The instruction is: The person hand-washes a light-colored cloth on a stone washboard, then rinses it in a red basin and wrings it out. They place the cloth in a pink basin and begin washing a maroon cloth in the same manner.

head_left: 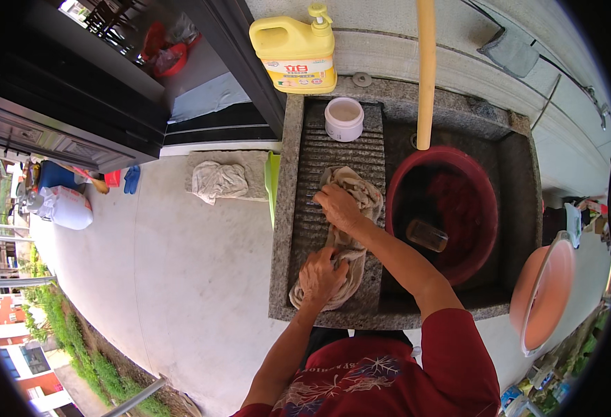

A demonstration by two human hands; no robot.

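The granite sink (284, 208) carries a ribbed washboard slope (343, 149), which gives friction under the beige cloth (350, 184) spread along it. Beside it, a red basin (483, 208) sits below the yellow hose (425, 69). The left hand (321, 274) clamps the cloth's near end as an anchor; the right hand (338, 206) presses its far end, fingers closed on fabric.
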